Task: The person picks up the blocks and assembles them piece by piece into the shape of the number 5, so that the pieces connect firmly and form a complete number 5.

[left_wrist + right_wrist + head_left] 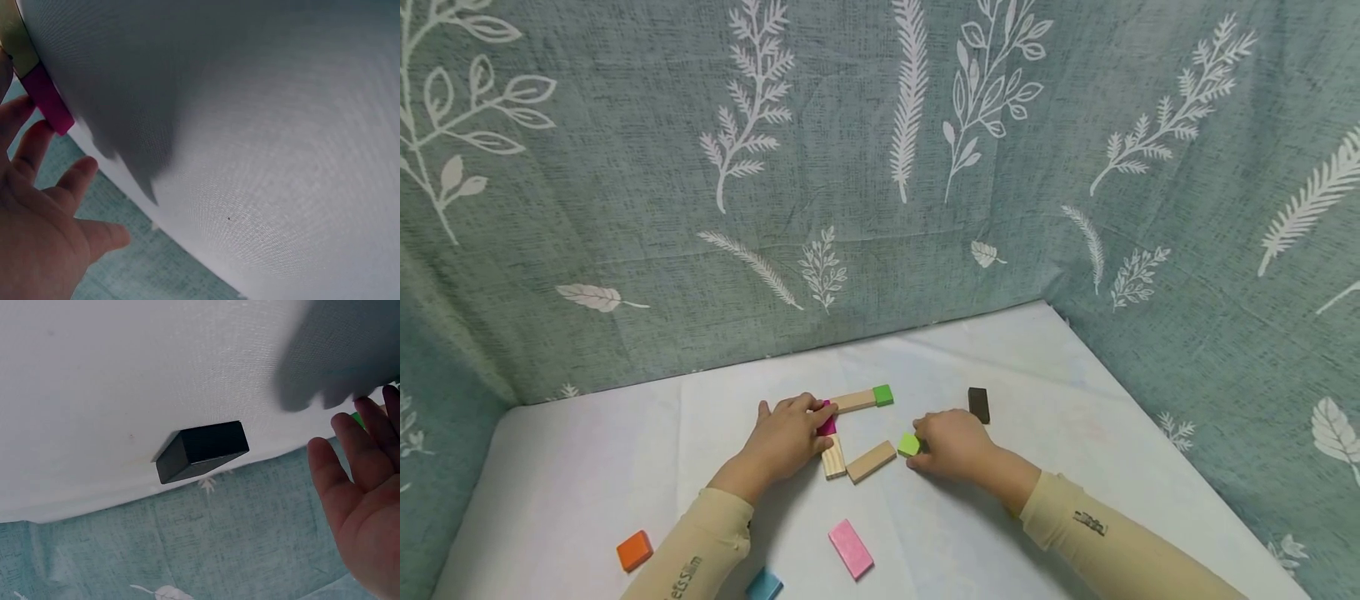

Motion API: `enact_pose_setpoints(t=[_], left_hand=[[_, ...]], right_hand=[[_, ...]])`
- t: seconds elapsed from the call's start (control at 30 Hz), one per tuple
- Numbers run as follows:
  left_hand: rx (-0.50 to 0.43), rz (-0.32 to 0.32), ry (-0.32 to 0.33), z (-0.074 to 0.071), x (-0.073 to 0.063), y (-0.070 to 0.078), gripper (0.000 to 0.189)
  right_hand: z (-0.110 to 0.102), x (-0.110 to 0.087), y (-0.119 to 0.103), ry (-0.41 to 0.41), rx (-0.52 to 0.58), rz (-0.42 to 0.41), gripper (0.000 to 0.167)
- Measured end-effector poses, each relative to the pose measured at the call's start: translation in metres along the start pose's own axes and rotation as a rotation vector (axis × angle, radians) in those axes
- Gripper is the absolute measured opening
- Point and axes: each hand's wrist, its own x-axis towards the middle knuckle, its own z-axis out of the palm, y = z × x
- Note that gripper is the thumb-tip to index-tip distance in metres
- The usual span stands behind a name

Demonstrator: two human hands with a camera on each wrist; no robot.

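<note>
Fingers of my left hand [786,437] touch the magenta block [827,426]. The thumb rests by the plain wooden block [833,458] that adjoins it. In the left wrist view the other fingers are spread and hold nothing. My right hand [957,446] pinches a lime green block [908,445] between thumb and fingers, close to the end of a slanted wooden block [872,462]. Another wooden block [855,402] runs from the magenta one to a green block [883,395]. The right wrist view does not show the lime block.
A black block [978,405] lies just beyond my right hand. Toward the front are a pink block [851,549], a blue block [764,585] partly cut off by the frame, and an orange block [635,551]. Patterned green cloth [850,167] hangs behind the white tabletop [1037,358].
</note>
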Motion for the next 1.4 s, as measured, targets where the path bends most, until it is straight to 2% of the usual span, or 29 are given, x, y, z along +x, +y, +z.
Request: enact_pose_setpoints(t=[0.27,0.47,0.67,0.77,0.87,1.03,1.17,1.23,1.4], left_hand=[[0.008,0.003,-0.003,0.002,0.002,-0.002,0.056],[0.006,0.008,0.000,0.001,0.003,0.000,0.056],[0.007,0.007,0.003,0.001,0.004,0.003,0.055],[-0.002,0.000,0.004,0.001,0.002,0.002,0.056],[-0.009,0.003,0.015,0.001,0.002,0.002,0.056],[-0.012,0.010,0.020,-0.002,0.002,0.003,0.056],[-0.013,0.006,0.006,-0.001,0.002,0.001,0.056],[-0.014,0.014,0.008,0.000,0.003,0.001,0.056],[-0.004,0.023,0.018,0.002,0.004,0.002,0.056]], right_hand=[[-0.001,-0.002,-0.003,0.014,0.005,-0.002,0.034],[0.000,-0.002,-0.001,-0.008,0.018,0.024,0.040],[-0.006,-0.004,0.010,-0.059,0.098,0.022,0.047],[-0.015,-0.003,0.027,-0.081,0.189,-0.007,0.050],[-0.022,-0.007,0.063,-0.084,0.353,0.000,0.057],[-0.011,-0.010,0.134,-0.024,0.708,0.142,0.051],[0.003,-0.007,0.164,-0.002,0.877,0.229,0.057],[0.007,-0.007,0.170,-0.015,0.874,0.241,0.068],[0.011,-0.005,0.171,-0.063,0.728,0.188,0.094]])
